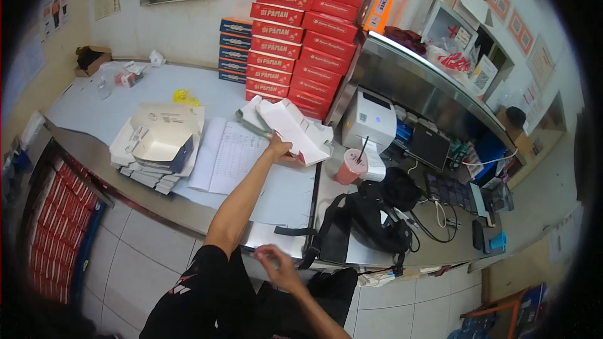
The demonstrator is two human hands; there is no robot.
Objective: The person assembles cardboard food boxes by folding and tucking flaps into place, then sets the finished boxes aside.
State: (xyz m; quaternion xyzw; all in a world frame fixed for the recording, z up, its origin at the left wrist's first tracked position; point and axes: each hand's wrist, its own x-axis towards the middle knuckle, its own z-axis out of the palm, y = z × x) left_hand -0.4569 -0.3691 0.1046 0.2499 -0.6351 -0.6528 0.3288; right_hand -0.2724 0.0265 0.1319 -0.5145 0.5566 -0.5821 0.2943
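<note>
My left hand (pixel 278 149) reaches across the table and grips the near edge of a white, partly folded cardboard box (pixel 286 122). Other white flattened cartons lie under and around it, in front of the red stack. Near the table's front edge, my right hand (pixel 279 268) hovers close to my lap, fingers loosely bent and apart, holding nothing. Beside the left forearm lies an open notebook (pixel 233 157) with handwritten rows. To its left, an open white-and-dark-blue box (pixel 164 144) rests on a pile of flat cartons (pixel 147 174).
Tall stacks of red boxes (pixel 273 50) and a shorter blue stack (pixel 233 50) stand at the back. Rightward are a white printer (pixel 369 118), a pink drink cup (pixel 352 167), a black bag (pixel 377 220) and cables. Red boxes fill a low shelf (pixel 59 232) at left.
</note>
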